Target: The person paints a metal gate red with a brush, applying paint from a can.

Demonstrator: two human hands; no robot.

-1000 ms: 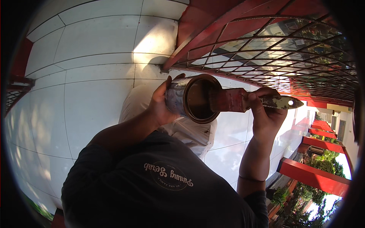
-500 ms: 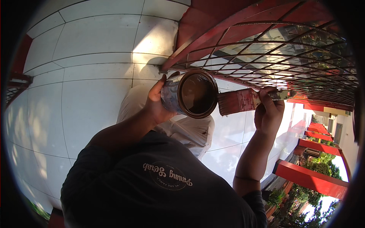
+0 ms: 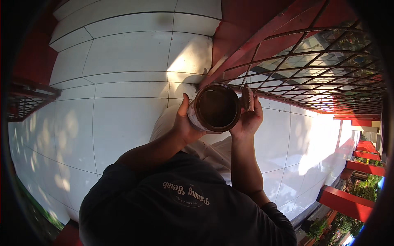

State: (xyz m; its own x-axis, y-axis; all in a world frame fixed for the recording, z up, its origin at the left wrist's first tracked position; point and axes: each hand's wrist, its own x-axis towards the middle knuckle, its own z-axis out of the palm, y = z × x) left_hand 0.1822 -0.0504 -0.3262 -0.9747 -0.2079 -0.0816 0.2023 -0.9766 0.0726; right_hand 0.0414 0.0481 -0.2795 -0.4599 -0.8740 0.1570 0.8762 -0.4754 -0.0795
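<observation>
Open paint can (image 3: 215,107) tilted, brown inside, brush (image 3: 247,97) beside rim

The round metal paint can (image 3: 216,108) has a dull, paint-smeared rim and dark glossy contents. The white floor tiles (image 3: 123,82) look smooth and glazed; the red-painted metal window grille (image 3: 312,69) looks matt.

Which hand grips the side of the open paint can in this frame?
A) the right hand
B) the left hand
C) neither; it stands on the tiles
B: the left hand wraps the side of the paint can, while the right hand holds a brush at its rim.
</observation>
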